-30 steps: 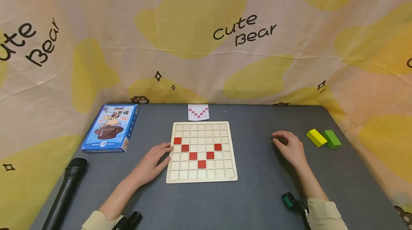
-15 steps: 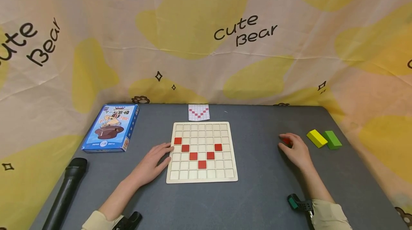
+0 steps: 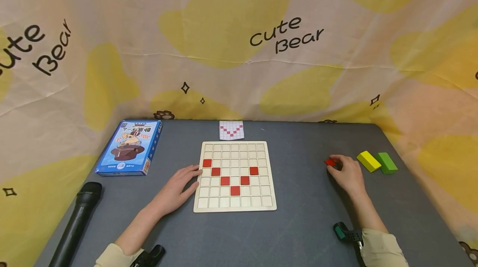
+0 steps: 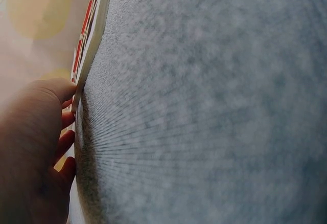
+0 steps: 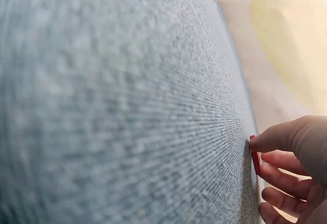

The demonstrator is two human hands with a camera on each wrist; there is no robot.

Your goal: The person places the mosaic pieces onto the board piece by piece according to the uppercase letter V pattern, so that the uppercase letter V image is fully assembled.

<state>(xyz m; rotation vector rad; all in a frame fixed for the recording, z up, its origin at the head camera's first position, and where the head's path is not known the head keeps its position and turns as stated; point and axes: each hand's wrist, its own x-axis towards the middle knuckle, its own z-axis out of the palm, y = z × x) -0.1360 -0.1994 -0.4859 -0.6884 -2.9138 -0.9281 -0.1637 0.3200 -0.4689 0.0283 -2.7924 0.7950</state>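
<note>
A pale square grid board (image 3: 265,202) lies on the table, with several red square tiles (image 3: 235,191) set in its cells in a V-like line. My left hand (image 3: 174,190) rests at the board's left edge, fingers fairly straight; the left wrist view has the thumb and fingertips of this hand (image 4: 36,137) touching the rim. To the right, my right hand (image 3: 349,175) pinches a loose red tile (image 3: 330,162) close to the tabletop. In the right wrist view the thumb and a finger meet opposite edges of that red tile (image 5: 255,155).
A yellow block (image 3: 368,161) and a green block (image 3: 386,163) lie just right of my right hand. Behind the board is a small pattern card (image 3: 231,130). A blue box (image 3: 128,148) and a black microphone (image 3: 76,225) occupy the left side. A printed cloth (image 3: 224,51) hangs behind.
My right hand has shifted a little rightward, toward the yellow block. The red tile, hidden at first, now shows at its fingertips. My left hand and the board stay put.
</note>
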